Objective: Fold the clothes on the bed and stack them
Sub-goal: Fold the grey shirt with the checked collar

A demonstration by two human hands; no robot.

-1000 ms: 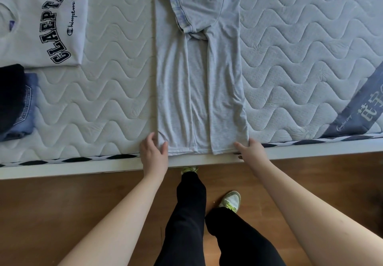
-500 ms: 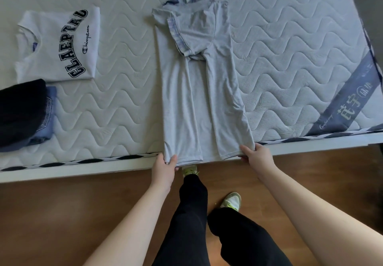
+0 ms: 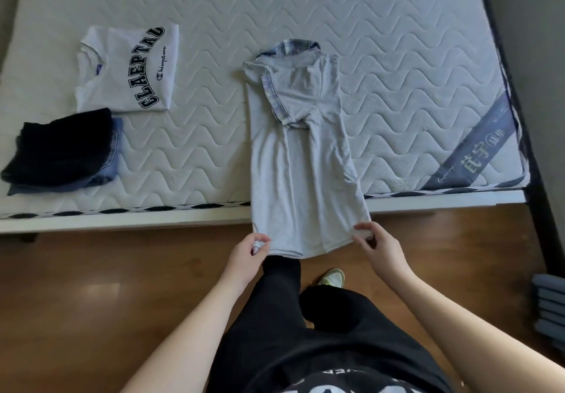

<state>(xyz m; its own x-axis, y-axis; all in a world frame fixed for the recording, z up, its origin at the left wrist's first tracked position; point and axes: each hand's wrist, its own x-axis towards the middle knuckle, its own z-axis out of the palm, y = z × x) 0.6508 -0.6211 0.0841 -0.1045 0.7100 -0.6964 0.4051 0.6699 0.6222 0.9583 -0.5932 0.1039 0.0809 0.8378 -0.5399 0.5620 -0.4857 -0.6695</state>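
Note:
A light grey polo shirt (image 3: 301, 160) with a plaid collar lies lengthwise on the quilted white mattress (image 3: 397, 56), its sides folded in. Its hem hangs past the bed's front edge, lifted off the mattress. My left hand (image 3: 248, 253) pinches the hem's left corner and my right hand (image 3: 377, 247) pinches the right corner. A folded white T-shirt with dark letters (image 3: 128, 70) lies at the left. Nearer the front left corner sits a small stack, a folded black garment (image 3: 62, 145) on top of a blue one (image 3: 108, 163).
The bed's white frame edge (image 3: 122, 219) runs across in front of me, with wooden floor (image 3: 91, 301) below. A dark bedpost (image 3: 539, 224) stands at the right and a grey ribbed object (image 3: 550, 307) sits on the floor at the right edge.
Both hands have drawn the shirt's hem toward me, off the mattress edge and up. The view has pulled back, showing more of the bed.

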